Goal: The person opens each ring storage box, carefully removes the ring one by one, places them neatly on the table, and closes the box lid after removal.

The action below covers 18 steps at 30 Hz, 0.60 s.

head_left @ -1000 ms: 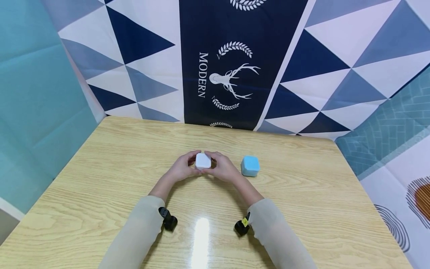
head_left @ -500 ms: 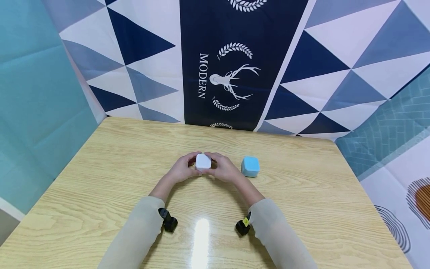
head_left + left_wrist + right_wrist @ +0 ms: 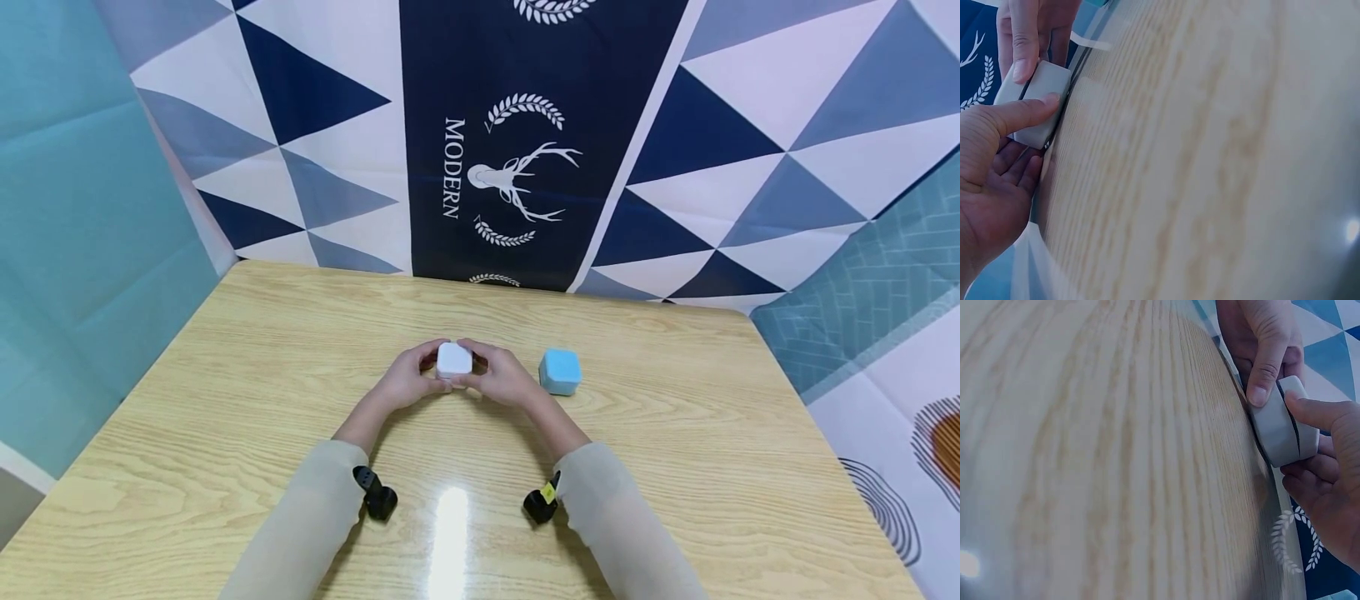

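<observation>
A small white box [image 3: 454, 359] with rounded corners sits between both hands at the middle of the table. In the wrist views a dark seam splits the white box [image 3: 1054, 78] into an upper and a lower part. My left hand [image 3: 409, 375] grips it from the left, with the thumb on the lower part. From the right, my right hand [image 3: 497, 375] holds it, the thumb lying on the upper part near the seam [image 3: 1292, 419]. Fingers of both hands curl behind the box, partly hidden. To the right stands a light-blue rounded box [image 3: 559, 372], untouched.
The wooden table [image 3: 300, 333] reaches back to a patterned cloth [image 3: 517, 167] hanging behind it. A teal cloth [image 3: 90, 208] hangs on the left. Black wrist cameras [image 3: 380, 502] sit at both cuffs. A bright light reflection lies on the table's front part.
Both hands stay at the same spot around the white box. A faint line below its top shows in the head view now. The light-blue box has not moved.
</observation>
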Available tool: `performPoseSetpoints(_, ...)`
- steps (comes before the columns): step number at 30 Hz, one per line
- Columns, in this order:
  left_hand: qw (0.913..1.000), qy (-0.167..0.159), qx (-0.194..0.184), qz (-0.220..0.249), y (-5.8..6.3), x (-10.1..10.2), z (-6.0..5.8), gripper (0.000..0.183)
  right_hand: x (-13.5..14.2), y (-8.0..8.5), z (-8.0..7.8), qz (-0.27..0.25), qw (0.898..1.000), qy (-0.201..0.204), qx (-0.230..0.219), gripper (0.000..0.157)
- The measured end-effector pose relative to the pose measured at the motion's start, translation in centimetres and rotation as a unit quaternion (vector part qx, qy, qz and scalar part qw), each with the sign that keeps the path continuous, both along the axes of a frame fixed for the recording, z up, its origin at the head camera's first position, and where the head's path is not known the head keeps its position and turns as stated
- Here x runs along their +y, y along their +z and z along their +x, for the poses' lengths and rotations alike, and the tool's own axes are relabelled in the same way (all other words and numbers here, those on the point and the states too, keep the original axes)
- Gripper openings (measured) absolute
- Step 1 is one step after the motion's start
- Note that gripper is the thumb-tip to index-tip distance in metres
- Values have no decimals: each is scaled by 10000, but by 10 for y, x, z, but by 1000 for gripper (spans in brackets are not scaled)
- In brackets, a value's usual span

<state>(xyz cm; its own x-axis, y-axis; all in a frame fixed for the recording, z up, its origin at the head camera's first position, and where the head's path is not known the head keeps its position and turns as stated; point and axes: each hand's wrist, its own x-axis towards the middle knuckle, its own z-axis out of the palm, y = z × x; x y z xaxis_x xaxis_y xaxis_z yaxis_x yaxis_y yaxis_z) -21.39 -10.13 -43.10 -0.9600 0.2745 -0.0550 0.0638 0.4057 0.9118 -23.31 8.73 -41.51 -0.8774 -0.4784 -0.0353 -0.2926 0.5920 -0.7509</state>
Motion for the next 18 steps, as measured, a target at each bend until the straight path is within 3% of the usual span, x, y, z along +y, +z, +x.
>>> performPoseSetpoints(18, 10000, -6, -85, 37, -4, -2, -3, 72, 0, -8, -4, -720, 9962, -269, -398, 60)
